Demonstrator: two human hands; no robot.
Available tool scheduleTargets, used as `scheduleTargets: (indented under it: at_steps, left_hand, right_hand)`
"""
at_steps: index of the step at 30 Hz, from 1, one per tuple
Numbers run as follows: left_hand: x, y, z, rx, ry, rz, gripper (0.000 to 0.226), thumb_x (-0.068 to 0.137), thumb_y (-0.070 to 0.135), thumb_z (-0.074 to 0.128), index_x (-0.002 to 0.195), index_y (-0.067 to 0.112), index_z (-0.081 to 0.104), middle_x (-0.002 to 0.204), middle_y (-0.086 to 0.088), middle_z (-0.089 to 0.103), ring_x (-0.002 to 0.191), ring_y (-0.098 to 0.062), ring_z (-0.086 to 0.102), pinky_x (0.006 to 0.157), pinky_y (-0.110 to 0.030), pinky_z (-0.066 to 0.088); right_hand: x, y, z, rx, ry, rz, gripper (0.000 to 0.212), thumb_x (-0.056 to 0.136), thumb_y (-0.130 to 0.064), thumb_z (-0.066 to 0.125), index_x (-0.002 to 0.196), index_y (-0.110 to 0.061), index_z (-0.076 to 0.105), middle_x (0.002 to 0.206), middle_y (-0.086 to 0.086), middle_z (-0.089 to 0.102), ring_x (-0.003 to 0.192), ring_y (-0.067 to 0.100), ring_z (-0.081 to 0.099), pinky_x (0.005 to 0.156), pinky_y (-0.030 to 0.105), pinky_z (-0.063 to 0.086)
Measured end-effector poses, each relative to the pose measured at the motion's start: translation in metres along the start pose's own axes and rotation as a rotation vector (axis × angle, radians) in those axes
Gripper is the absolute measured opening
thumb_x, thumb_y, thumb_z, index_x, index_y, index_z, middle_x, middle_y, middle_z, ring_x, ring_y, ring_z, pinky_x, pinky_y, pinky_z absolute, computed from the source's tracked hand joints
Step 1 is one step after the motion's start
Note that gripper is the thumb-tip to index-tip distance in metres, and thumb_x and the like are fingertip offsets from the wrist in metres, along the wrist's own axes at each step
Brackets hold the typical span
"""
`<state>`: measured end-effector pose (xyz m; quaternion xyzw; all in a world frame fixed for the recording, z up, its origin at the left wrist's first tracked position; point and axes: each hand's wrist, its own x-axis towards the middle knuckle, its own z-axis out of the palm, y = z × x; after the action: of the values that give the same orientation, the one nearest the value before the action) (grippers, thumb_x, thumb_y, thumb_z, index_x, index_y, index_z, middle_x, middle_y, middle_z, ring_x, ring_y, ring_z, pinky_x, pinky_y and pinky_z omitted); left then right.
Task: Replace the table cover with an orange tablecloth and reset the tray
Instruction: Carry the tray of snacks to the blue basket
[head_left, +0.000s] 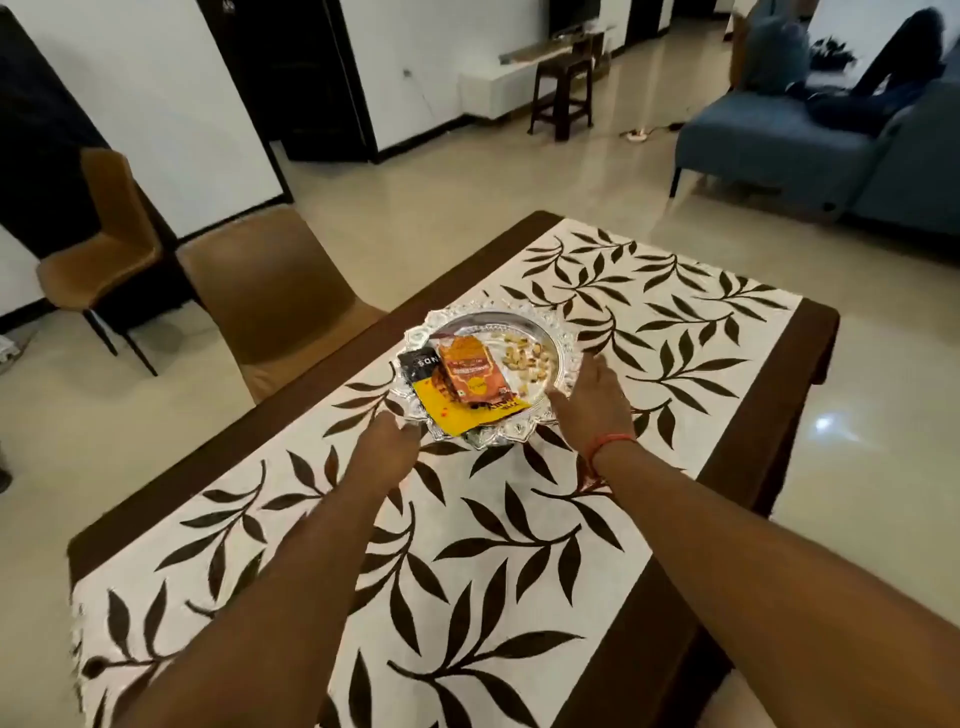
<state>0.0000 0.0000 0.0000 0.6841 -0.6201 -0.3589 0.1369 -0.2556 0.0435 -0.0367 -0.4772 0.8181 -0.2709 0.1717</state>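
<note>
Tray (563, 345) sat mid-table on the cover (519, 545): round, shiny silver metal, scalloped embossed rim, flat mirror-like centre. Cover was a white fabric runner printed with dark brown leaf sprigs, fringe at the near end, lying flat along the dark brown table (769, 431), whose bare edges showed on both long sides. In the tray: an orange packet (470, 376) glossy and rectangular, lying on a yellow packet (462, 415), a black packet (418, 366) at the left edge, and a loose heap of pale nuts (524, 356) on the right. Both arms reached forward, bare forearms extended. Left hand (387, 447) was at the tray's near-left rim, back of hand up, fingers curled under or onto the rim; actual grip could not be told, fingertips hidden. Right hand (592, 397) was at the near-right rim, fingers straight and spread, thumb toward the rim, touching or just beside it. Red thread (610, 444) on the right wrist. Two tan chairs (275, 296) left of the table, glossy tiled floor (467, 171), blue sofa (810, 150) far right.
</note>
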Motion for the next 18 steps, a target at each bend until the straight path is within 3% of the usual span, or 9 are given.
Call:
scheduleTargets:
  at_steps: [2,5,8,11,14,18]
  left_hand:
    - [0.014,0.003,0.014,-0.135,0.006,-0.103,0.044,0.097,0.035,0.048,0.124,0.001,0.052,0.129,-0.005,0.055,0.116,-0.032,0.055,0.091,-0.031,0.042]
    - [0.035,0.005,0.029,-0.431,-0.022,-0.229,0.036,0.093,0.033,0.048,0.117,0.007,0.054,0.123,-0.013,0.060,0.104,-0.032,0.061,0.087,-0.042,0.055]
    - [0.037,0.015,0.034,-0.622,-0.004,-0.285,0.007,0.099,0.015,0.049,0.100,0.010,0.054,0.100,-0.010,0.061,0.087,-0.024,0.064,0.065,-0.036,0.058]
    - [0.039,0.017,0.037,-0.809,-0.021,-0.323,0.010,0.094,-0.005,0.053,0.089,0.002,0.058,0.089,-0.020,0.064,0.080,-0.029,0.066,0.071,-0.045,0.060]
    - [0.036,0.017,0.037,-0.879,-0.014,-0.341,0.016,0.094,-0.004,0.049,0.098,0.003,0.063,0.094,-0.020,0.071,0.079,-0.030,0.069,0.064,-0.040,0.060]
    - [0.021,0.019,0.032,-0.890,0.009,-0.315,0.022,0.096,-0.001,0.048,0.095,0.009,0.067,0.092,-0.016,0.074,0.081,-0.028,0.070,0.074,-0.043,0.061]
  right_hand:
    - [0.017,0.012,0.004,0.256,0.012,0.110,0.070,0.091,-0.038,0.061,0.145,-0.002,0.033,0.145,0.021,0.043,0.134,0.036,0.043,0.109,0.047,0.040]
    - [0.036,0.023,0.008,0.376,-0.120,0.283,0.069,0.096,-0.037,0.059,0.148,0.000,0.032,0.144,0.023,0.048,0.133,0.038,0.046,0.108,0.042,0.039]
    - [0.045,0.023,0.012,0.453,-0.197,0.287,0.040,0.093,-0.037,0.060,0.119,-0.006,0.061,0.118,0.016,0.066,0.111,0.035,0.063,0.096,0.044,0.051]
    - [0.051,0.027,0.020,0.562,-0.190,0.293,0.030,0.090,-0.031,0.061,0.110,-0.010,0.067,0.108,0.010,0.070,0.100,0.028,0.066,0.090,0.042,0.055]
    - [0.048,0.023,0.019,0.612,-0.171,0.289,0.025,0.092,-0.026,0.060,0.109,-0.010,0.067,0.107,0.008,0.070,0.099,0.025,0.065,0.088,0.037,0.053]
    - [0.040,0.023,0.019,0.647,-0.173,0.262,0.024,0.092,-0.028,0.059,0.108,-0.013,0.067,0.108,0.006,0.070,0.102,0.026,0.066,0.095,0.045,0.053]
